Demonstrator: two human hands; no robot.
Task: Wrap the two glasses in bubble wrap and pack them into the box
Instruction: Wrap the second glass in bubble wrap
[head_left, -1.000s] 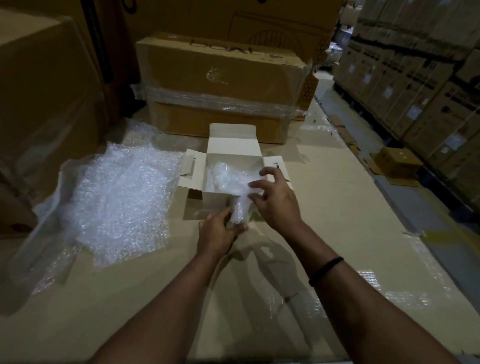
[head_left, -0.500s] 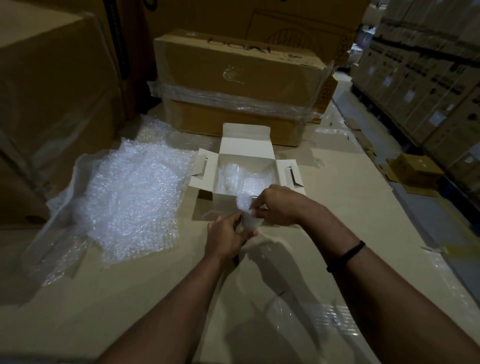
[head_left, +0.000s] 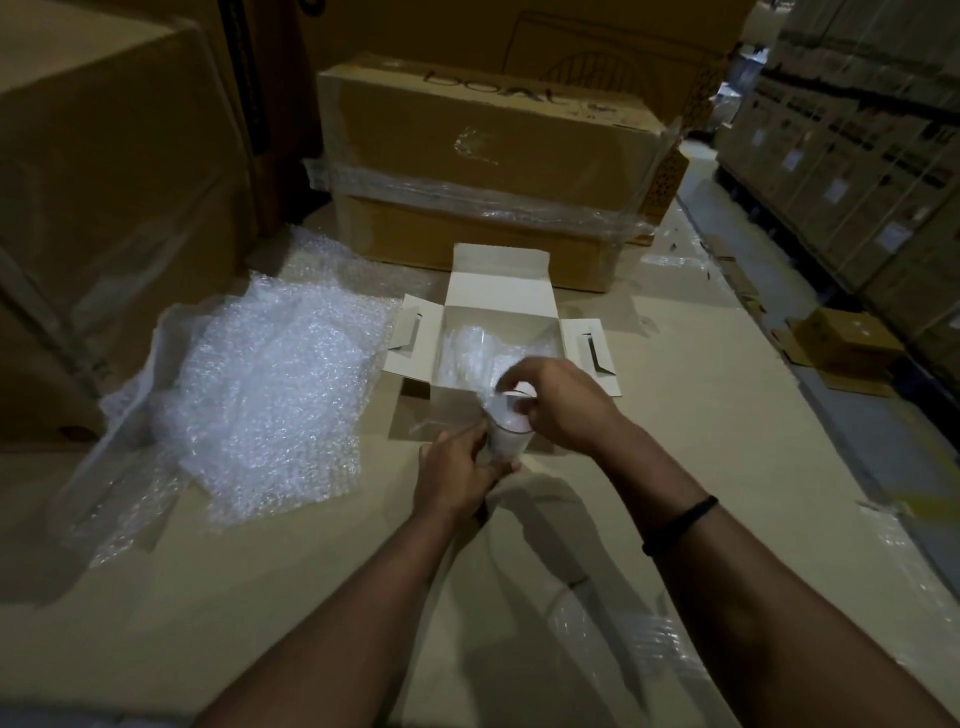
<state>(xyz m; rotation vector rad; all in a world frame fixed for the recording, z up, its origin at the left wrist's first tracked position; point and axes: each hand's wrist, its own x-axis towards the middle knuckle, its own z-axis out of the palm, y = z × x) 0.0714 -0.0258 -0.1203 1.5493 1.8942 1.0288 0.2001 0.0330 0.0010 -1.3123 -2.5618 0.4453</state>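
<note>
Centre frame, the left hand (head_left: 457, 480) grips the lower part of a bubble-wrapped glass (head_left: 506, 439) low over the counter (head_left: 208, 597). The right hand (head_left: 563, 408) curls over its top, pinching the wrap. Just behind stands the open white box (head_left: 500, 275), with a second wrapped glass (head_left: 467, 348) inside. The bubble wrap pile (head_left: 270, 395) lies at left.

left hand (head_left: 457, 475) covers the base and near side of the wrapped glass (head_left: 508, 440); can't tell if the wrap closes underneath. right hand (head_left: 558, 408) sits over the glass top, and its fingertips there are blurred. just past the right hand, the box (head_left: 501, 278) front wall and the right part of its inside are blocked. the bundle (head_left: 467, 348) in the box is a pale smear, contents unclear. print on the carton (head_left: 493, 135) beyond both hands is unreadable. both forearms are cut off by the bottom edge.
</note>
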